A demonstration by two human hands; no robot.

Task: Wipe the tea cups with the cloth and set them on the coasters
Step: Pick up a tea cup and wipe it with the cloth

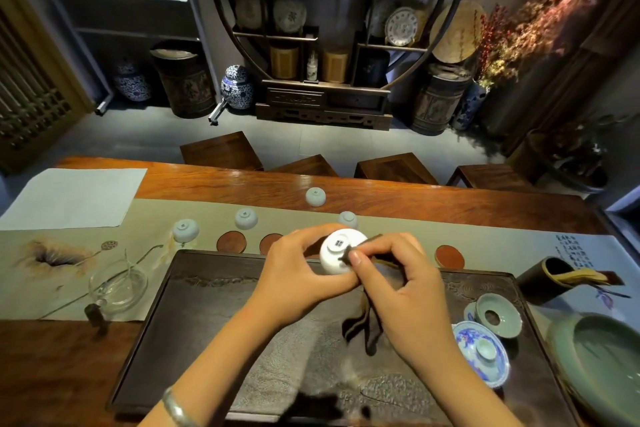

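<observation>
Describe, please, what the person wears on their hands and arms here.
Both forearms are bare, with no sleeves and no gloves. The left wrist carries a plain silver bangle. The left hand and right hand show no rings, and the visible nails are short and unpainted.

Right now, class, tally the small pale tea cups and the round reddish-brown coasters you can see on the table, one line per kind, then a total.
Small pale tea cups: 5
Round reddish-brown coasters: 3
Total: 8
</observation>
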